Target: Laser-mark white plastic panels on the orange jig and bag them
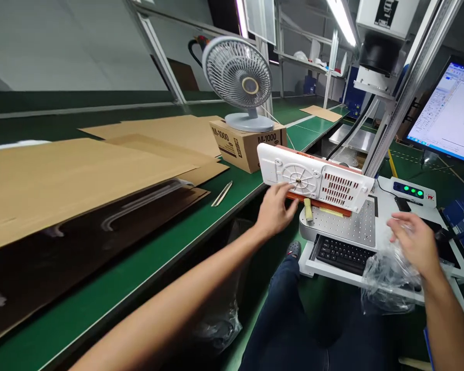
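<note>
Fan [237, 72] on carton [245, 150], cardboard [81, 180] nearby, keyboard [342, 255] below white panel [320, 180]

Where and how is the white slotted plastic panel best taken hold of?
Pinch the panel front to back at its left end, probably coming from the left: it stands on its long edge, and that end seems to jut past the orange strip behind it.

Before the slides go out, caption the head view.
Left hand at the lower edge of a white slotted panel, right hand by crumpled clear plastic, a fan on a cardboard box beyond.
</note>
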`<move>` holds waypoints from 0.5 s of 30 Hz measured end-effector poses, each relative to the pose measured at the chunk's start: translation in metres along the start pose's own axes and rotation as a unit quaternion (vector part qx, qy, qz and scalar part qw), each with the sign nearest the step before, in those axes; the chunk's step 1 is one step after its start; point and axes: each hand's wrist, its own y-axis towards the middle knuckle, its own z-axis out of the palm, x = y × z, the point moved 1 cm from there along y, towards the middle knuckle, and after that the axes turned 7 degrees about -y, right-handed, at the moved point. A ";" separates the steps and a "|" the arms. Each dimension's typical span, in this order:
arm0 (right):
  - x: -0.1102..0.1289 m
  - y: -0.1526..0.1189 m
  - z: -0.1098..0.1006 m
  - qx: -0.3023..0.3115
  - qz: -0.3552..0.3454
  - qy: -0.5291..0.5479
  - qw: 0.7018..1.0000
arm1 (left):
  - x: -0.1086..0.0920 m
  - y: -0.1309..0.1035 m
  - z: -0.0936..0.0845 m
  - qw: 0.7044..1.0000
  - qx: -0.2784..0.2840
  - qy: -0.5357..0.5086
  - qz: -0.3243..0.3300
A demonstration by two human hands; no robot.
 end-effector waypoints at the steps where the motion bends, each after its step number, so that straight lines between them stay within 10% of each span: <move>1: 0.008 -0.029 -0.024 -0.016 -0.004 0.040 0.999 | -0.013 -0.025 0.012 0.999 0.014 -0.028 0.009; 7: 0.013 -0.150 -0.106 0.006 0.160 0.225 0.961 | -0.101 -0.149 0.116 0.971 0.182 -0.151 0.031; 15: -0.085 -0.203 -0.047 0.104 0.238 0.212 0.942 | -0.197 -0.182 0.236 0.919 0.366 -0.072 0.133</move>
